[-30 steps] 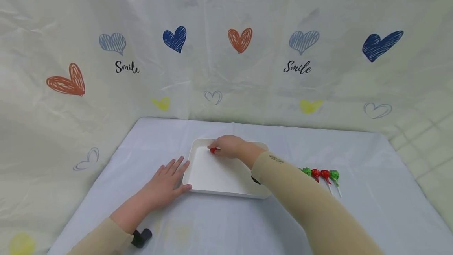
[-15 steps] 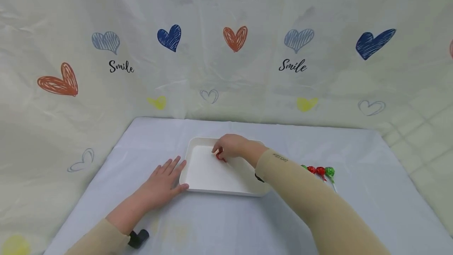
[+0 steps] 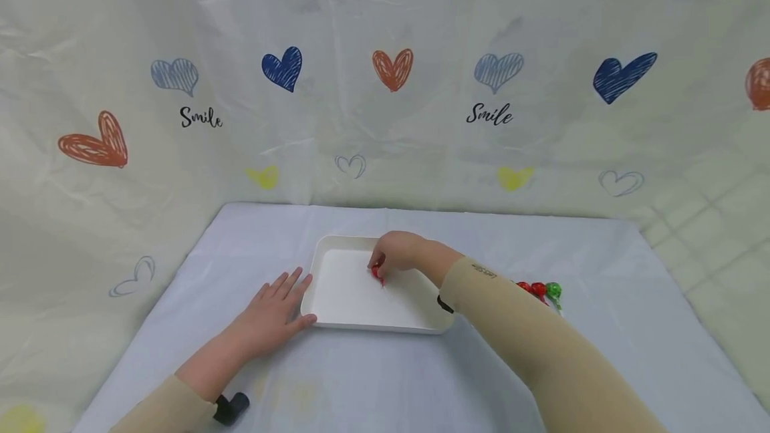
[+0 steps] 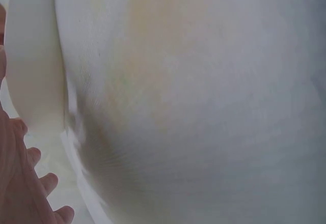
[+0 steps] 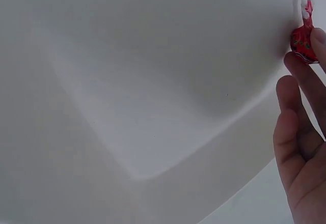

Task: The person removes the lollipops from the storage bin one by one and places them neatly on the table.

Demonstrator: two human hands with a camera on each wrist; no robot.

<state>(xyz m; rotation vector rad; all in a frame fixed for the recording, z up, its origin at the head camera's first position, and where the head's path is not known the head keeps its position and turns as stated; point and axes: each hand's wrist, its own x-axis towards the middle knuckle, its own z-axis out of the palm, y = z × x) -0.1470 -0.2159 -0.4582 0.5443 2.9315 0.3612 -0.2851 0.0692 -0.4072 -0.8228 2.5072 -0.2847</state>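
Note:
A red-wrapped lollipop [image 3: 377, 272] is pinched by its round head between the thumb and fingers of my right hand [image 3: 398, 250], over the white tray [image 3: 361, 306]. In the right wrist view the lollipop [image 5: 303, 43] shows its twisted wrapper and pale stick pointing up, with the right hand [image 5: 305, 132] at the right edge. My left hand [image 3: 273, 313] lies with fingers spread at the tray's left side, thumb at the front left corner. The left wrist view catches part of that left hand [image 4: 23, 178] beside the tray's outer wall [image 4: 33, 56].
On the white tablecloth [image 3: 607, 326], right of the tray, lie several lollipops, among them a red one [image 3: 538, 289] and a green one [image 3: 553, 291]; my right sleeve [image 3: 511, 326] partly covers them. A curtain [image 3: 433, 146] printed with hearts hangs behind the table.
My right hand has drawn the red lollipop slightly right and toward me within the tray, turning its stick toward the front. The left hand keeps its place at the tray. The view has shifted a little.

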